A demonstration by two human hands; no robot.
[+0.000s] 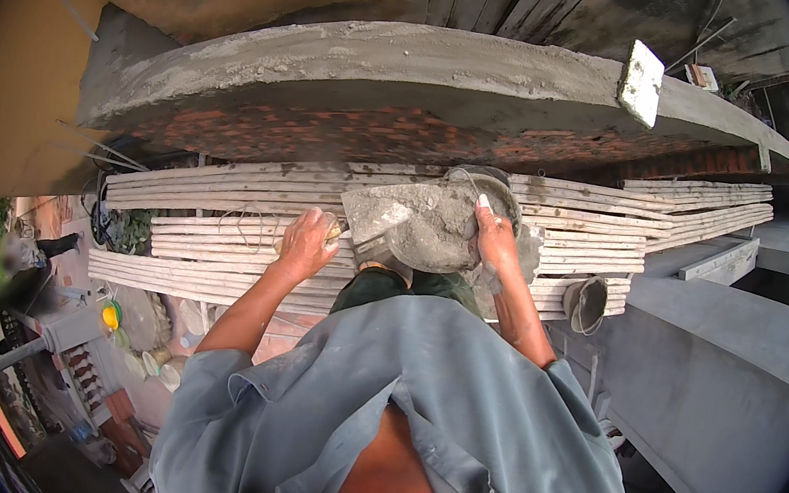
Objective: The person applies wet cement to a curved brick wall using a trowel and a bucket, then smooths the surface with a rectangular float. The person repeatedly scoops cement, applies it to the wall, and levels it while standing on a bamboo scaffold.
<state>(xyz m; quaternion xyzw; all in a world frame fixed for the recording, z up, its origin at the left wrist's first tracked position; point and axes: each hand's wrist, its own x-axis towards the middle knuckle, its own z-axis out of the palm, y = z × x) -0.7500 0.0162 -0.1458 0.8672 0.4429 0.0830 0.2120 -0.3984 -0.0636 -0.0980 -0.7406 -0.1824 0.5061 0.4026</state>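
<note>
My left hand (pixel 308 246) is closed around a small pale yellowish handle (pixel 333 230); what the handle belongs to is mostly hidden. Right beside it lies a flat grey plate (pixel 365 205), its surface smeared with wet mortar (pixel 432 220). My right hand (pixel 497 241) grips the rim of a dark bucket (pixel 510 200), thumb on top and fingers out of sight underneath. The bucket has a thin wire handle and grey mortar in it. Mortar spreads without a break between the bucket and the plate, in front of my knees.
Pale poles (pixel 253 192) form a scaffold platform under me. Ahead runs a curved mortar-coated ledge (pixel 340 48) above red brickwork (pixel 330 130), with a white block (pixel 641 84) on it. Another bucket (pixel 585 304) stands at right. Ground with containers (pixel 111 315) lies far below, left.
</note>
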